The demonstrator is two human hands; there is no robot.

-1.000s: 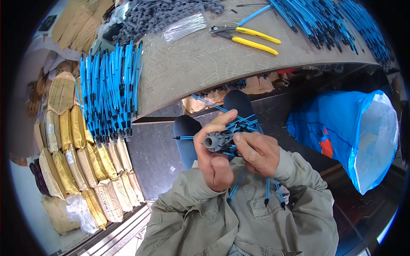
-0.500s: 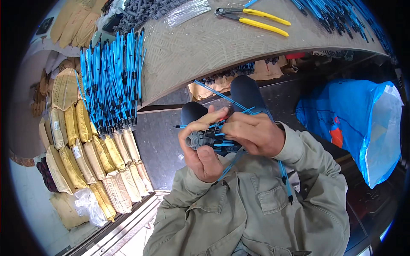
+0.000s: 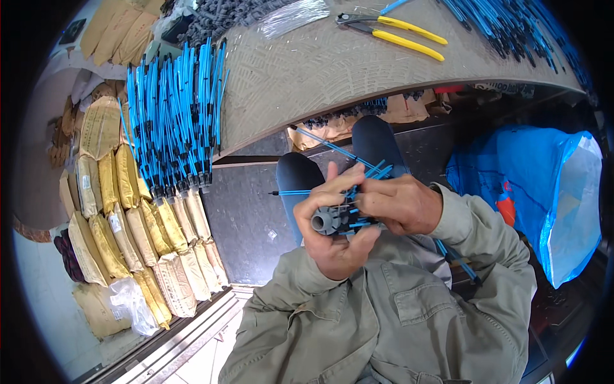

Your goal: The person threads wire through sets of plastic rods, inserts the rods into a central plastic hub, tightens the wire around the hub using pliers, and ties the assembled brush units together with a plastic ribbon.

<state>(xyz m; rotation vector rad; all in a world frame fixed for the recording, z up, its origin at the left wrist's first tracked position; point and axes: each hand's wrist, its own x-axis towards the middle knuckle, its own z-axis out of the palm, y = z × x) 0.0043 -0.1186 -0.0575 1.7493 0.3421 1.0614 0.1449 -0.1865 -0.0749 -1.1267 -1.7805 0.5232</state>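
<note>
Here, left fingers (image 3: 325, 192) cup a hollow grey fitting (image 3: 332, 218).

A grey-green, long-sleeved jacket (image 3: 332, 339) covers dark trousers (image 3: 378, 144).

Workshop, workbench (image 3: 288, 83) at twelve o'clock, yellow-handled pliers (image 3: 408, 45) at one, blue tubes (image 3: 181, 115) at ten, stacked packets (image 3: 137, 235) at nine
</note>
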